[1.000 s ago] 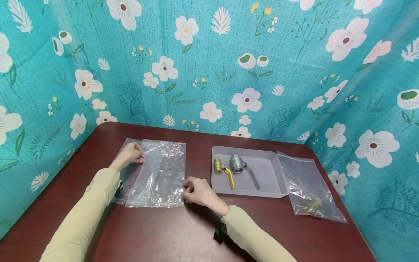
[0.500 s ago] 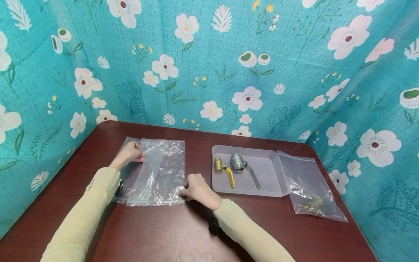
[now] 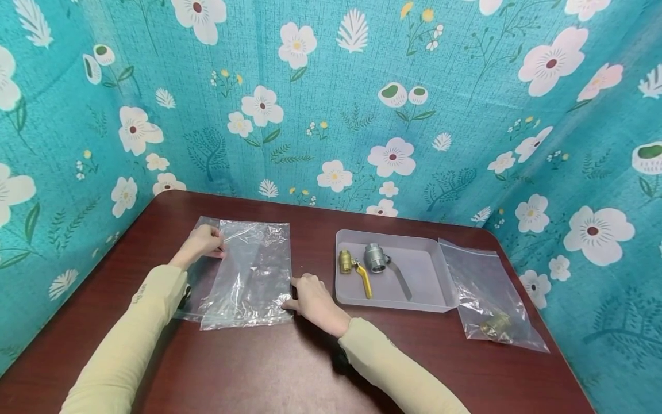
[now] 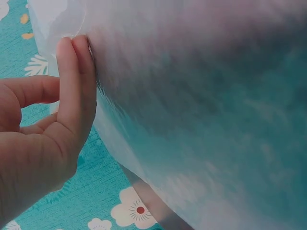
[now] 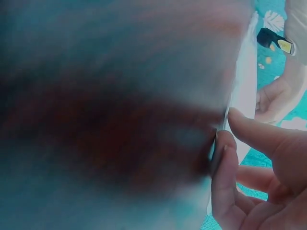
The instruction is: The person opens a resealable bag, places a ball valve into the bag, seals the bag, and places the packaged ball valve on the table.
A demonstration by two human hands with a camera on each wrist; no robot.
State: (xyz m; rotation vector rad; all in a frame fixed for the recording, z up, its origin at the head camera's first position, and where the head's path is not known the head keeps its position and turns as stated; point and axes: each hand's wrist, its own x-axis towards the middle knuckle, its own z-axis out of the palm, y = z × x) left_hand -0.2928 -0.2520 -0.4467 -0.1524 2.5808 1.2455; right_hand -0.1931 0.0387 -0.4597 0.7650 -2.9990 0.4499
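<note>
Two hands at opposite edges of a thin plastic bag

Left of the tray, the upper bag lies mostly flat on the table, partly covering a lower bag. The left hand, on the side farther from the tray, seems to pinch that edge of the upper bag between nearly straight fingertips; the head view half hides the grip. The right hand, between bag and tray, pinches the opposite edge with thumb and index finger, the tips almost together.

The film should prove very light, limp and slippery, apt to crease, cling to the sheet below and stretch if tugged hard. The best hold is probably a light pinch at the side edges or near-side corners, with a check that only one bag is caught.

Inside the tray, toward its left wall, sit a brass valve with a yellow lever and a silver valve. Just right of the tray, another bag contains a brass-coloured fitting. The lower bag looks the likeliest hindrance; the tray could crowd the right hand.
</note>
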